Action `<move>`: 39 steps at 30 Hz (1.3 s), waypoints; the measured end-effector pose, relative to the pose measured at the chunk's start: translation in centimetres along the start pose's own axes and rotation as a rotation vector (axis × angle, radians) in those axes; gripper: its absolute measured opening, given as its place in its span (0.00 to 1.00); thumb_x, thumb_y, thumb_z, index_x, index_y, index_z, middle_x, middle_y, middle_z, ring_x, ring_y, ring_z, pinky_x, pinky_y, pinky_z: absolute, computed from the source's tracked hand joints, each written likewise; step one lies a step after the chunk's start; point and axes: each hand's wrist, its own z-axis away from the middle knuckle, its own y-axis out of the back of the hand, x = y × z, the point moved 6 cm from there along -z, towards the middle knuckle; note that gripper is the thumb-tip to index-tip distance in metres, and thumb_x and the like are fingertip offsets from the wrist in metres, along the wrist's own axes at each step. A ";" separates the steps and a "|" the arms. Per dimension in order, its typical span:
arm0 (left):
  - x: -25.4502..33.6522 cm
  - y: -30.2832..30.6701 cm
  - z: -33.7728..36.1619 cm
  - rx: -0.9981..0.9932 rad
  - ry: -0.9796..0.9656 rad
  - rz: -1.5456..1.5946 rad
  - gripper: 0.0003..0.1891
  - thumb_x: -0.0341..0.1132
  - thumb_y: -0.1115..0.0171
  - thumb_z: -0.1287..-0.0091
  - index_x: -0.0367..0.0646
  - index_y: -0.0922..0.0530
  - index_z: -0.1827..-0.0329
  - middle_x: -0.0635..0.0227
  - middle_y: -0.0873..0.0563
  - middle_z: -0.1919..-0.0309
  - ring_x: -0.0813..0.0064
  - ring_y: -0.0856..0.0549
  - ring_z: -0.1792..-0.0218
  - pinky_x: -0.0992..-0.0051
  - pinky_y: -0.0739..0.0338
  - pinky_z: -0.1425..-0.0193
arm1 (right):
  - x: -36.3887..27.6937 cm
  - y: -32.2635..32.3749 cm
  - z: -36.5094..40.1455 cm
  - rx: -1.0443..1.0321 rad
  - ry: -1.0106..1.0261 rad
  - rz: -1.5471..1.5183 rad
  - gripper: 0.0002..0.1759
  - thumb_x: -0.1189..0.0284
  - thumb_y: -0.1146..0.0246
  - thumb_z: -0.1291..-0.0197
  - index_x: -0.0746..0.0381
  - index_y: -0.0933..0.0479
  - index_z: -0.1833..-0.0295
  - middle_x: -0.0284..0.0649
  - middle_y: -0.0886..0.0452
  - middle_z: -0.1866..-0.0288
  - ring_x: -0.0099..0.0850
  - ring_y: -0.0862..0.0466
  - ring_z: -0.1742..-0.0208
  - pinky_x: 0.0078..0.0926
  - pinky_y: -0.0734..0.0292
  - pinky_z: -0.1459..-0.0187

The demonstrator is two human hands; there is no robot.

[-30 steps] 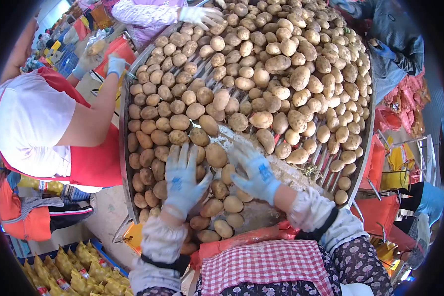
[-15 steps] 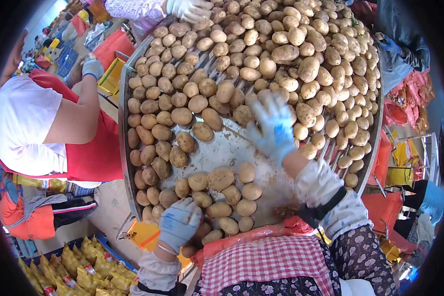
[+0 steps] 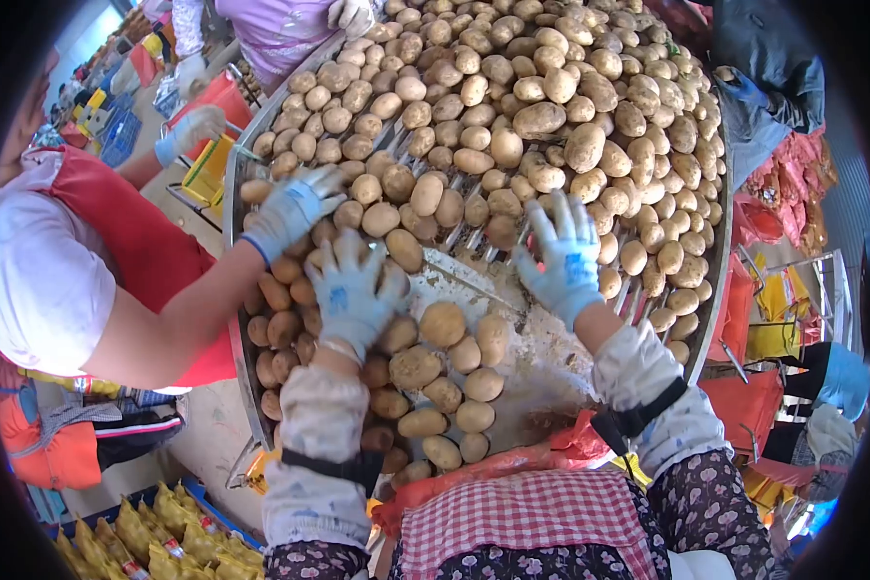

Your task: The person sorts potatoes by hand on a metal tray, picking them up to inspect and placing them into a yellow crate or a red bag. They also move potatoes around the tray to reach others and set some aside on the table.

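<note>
Many potatoes [image 3: 443, 324] are spread over a metal table [image 3: 541, 367], part of which has slats. My left hand [image 3: 353, 295], in a pale blue glove, lies over potatoes on the left side with its fingers spread. Its palm hides what is directly beneath. My right hand [image 3: 563, 259], gloved the same way, is open at the edge of the bare metal, fingers pointing toward the big pile. Nothing shows in its grasp. A cluster of potatoes sits between my left hand and the table's near edge.
A co-worker's gloved hand [image 3: 295, 210] reaches over potatoes just beyond my left hand. Another person's glove [image 3: 351, 15] is at the far rim. A blue crate [image 3: 198, 488] of yellow bags stands at lower left. Red plastic [image 3: 575, 443] lies along the near edge.
My left hand has moved from the near edge farther up the table onto the left potatoes. My right hand has shifted slightly right. The co-worker's hand now reaches over the table.
</note>
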 end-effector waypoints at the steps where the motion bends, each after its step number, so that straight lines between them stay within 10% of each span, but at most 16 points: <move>1: 1.3 1.0 1.6 -0.010 -0.051 0.080 0.31 0.52 0.40 0.37 0.55 0.29 0.30 0.52 0.34 0.29 0.37 0.40 0.28 0.38 0.48 0.28 | 0.8 -1.2 0.4 -0.083 -0.007 0.049 0.27 0.56 0.37 0.44 0.55 0.27 0.40 0.50 0.31 0.33 0.55 0.37 0.29 0.56 0.43 0.31; 5: 3.9 3.8 9.2 -0.129 -0.160 0.144 0.32 0.51 0.38 0.39 0.55 0.29 0.30 0.51 0.34 0.28 0.40 0.41 0.27 0.38 0.49 0.27 | -3.0 -3.6 5.4 -0.633 0.327 0.094 0.24 0.57 0.38 0.42 0.57 0.25 0.43 0.48 0.30 0.33 0.55 0.37 0.29 0.56 0.43 0.30; 10: 0.8 4.4 17.0 -0.231 -0.016 0.297 0.29 0.47 0.40 0.38 0.48 0.27 0.33 0.48 0.32 0.30 0.45 0.34 0.30 0.45 0.44 0.27 | -2.9 -0.2 7.3 -0.589 0.365 -0.657 0.21 0.62 0.39 0.41 0.58 0.24 0.43 0.50 0.30 0.33 0.56 0.36 0.29 0.56 0.35 0.33; 12: 0.6 5.0 17.3 -0.202 -0.008 0.209 0.29 0.44 0.40 0.38 0.42 0.27 0.34 0.46 0.29 0.33 0.45 0.30 0.33 0.52 0.39 0.28 | 1.2 2.0 5.2 0.006 -0.032 -0.141 0.23 0.62 0.40 0.41 0.58 0.25 0.41 0.52 0.29 0.34 0.58 0.37 0.29 0.56 0.36 0.33; 16: 2.4 7.1 11.7 0.040 0.016 0.366 0.30 0.43 0.38 0.39 0.36 0.27 0.36 0.46 0.22 0.41 0.45 0.24 0.39 0.58 0.31 0.33 | 0.8 0.3 6.8 -0.242 -0.210 -0.176 0.25 0.62 0.40 0.41 0.57 0.26 0.38 0.52 0.28 0.35 0.60 0.39 0.28 0.55 0.41 0.30; 19: 7.0 5.5 7.1 -0.128 -0.112 0.471 0.33 0.47 0.37 0.38 0.39 0.30 0.33 0.48 0.23 0.40 0.46 0.26 0.38 0.55 0.33 0.32 | -2.6 1.5 10.3 -0.529 0.036 -0.144 0.26 0.60 0.40 0.41 0.56 0.26 0.38 0.49 0.28 0.33 0.55 0.38 0.27 0.56 0.42 0.30; 22: 9.5 1.2 5.1 -0.167 -0.232 0.179 0.36 0.54 0.37 0.42 0.44 0.28 0.33 0.48 0.22 0.44 0.46 0.30 0.35 0.49 0.40 0.30 | -2.5 4.0 11.3 -0.400 -0.002 -0.382 0.24 0.64 0.40 0.38 0.59 0.25 0.37 0.52 0.24 0.39 0.49 0.27 0.35 0.49 0.34 0.34; 25: 10.3 0.1 3.6 -0.218 -0.276 0.113 0.33 0.54 0.35 0.43 0.46 0.24 0.37 0.48 0.21 0.45 0.47 0.31 0.35 0.49 0.44 0.27 | -1.4 3.0 14.0 -0.478 -0.496 -1.082 0.23 0.60 0.47 0.28 0.63 0.26 0.36 0.45 0.21 0.41 0.39 0.22 0.38 0.38 0.28 0.37; 31: 7.1 1.4 6.0 -0.076 -0.217 0.407 0.32 0.47 0.38 0.38 0.43 0.29 0.32 0.50 0.23 0.41 0.48 0.31 0.35 0.54 0.43 0.25 | -4.9 1.1 16.5 -0.627 -1.010 -2.209 0.36 0.51 0.45 0.30 0.57 0.43 0.24 0.44 0.33 0.28 0.47 0.23 0.37 0.46 0.24 0.41; 39: 6.2 3.4 14.4 -0.113 -0.215 0.221 0.30 0.46 0.42 0.35 0.47 0.31 0.30 0.54 0.34 0.28 0.44 0.38 0.28 0.46 0.49 0.25 | -5.7 1.5 16.7 -0.583 -1.059 -2.255 0.35 0.45 0.51 0.30 0.58 0.37 0.29 0.47 0.25 0.35 0.43 0.21 0.39 0.47 0.21 0.47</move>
